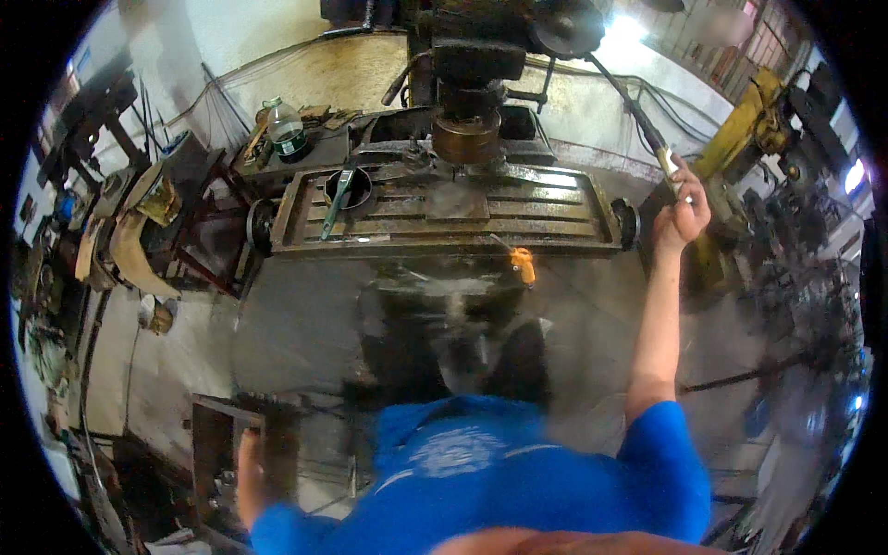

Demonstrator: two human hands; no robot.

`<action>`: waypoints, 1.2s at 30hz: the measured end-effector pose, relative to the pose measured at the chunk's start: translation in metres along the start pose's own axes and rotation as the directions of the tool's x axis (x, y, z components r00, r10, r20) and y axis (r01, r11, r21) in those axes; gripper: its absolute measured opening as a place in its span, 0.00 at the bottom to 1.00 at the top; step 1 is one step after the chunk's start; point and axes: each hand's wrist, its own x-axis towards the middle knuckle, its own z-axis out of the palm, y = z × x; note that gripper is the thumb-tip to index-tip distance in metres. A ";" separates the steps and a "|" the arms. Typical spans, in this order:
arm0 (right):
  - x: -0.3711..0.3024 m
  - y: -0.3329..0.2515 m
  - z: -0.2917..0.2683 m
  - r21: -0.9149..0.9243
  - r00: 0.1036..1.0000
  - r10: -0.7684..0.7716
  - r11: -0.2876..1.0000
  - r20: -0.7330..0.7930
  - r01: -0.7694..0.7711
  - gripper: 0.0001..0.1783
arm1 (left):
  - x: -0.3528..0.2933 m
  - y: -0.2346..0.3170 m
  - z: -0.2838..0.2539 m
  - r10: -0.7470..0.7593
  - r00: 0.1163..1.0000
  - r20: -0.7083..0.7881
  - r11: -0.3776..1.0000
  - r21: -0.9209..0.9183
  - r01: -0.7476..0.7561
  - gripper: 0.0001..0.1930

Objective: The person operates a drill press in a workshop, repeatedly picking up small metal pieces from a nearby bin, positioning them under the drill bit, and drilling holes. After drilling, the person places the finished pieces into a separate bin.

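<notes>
At the upper right my right hand [683,211] is raised and closed around the pale end of a long dark lever [638,116], which slopes down from the machine head [476,60]. Under that head, a round brownish spindle part [465,139] sits above the slotted metal machine table [546,228]. My left hand [248,449] hangs low at the left, beside an open metal box [215,404]; its fingers are blurred and hard to make out. A brush with a greenish handle [331,220] leans across a round black pan [359,196] on the table's left part.
An orange air blow gun [524,265] hangs at the table's front edge. Handwheels [628,223] sit at the table's ends. Back left, a clear plastic bottle [285,125] holds dark liquid. Yellow machinery [740,120] stands at right; a rusty stand [199,268] is at left.
</notes>
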 end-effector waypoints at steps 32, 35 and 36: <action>0.109 -0.043 0.007 -0.158 0.960 -0.112 0.975 0.256 0.156 0.07 | 0.012 -0.039 -0.045 -0.012 0.946 -0.324 0.742 -0.637 -0.209 0.21; 0.154 -0.024 -0.013 -0.068 0.938 -0.118 0.987 0.326 0.148 0.10 | -0.073 0.064 -0.058 -0.091 0.958 -0.273 0.212 -0.945 -0.249 0.16; 0.175 -0.010 -0.024 -0.014 0.927 -0.125 0.990 0.353 0.139 0.12 | -0.079 0.071 -0.063 -0.151 0.913 -0.380 0.168 -0.920 -0.355 0.17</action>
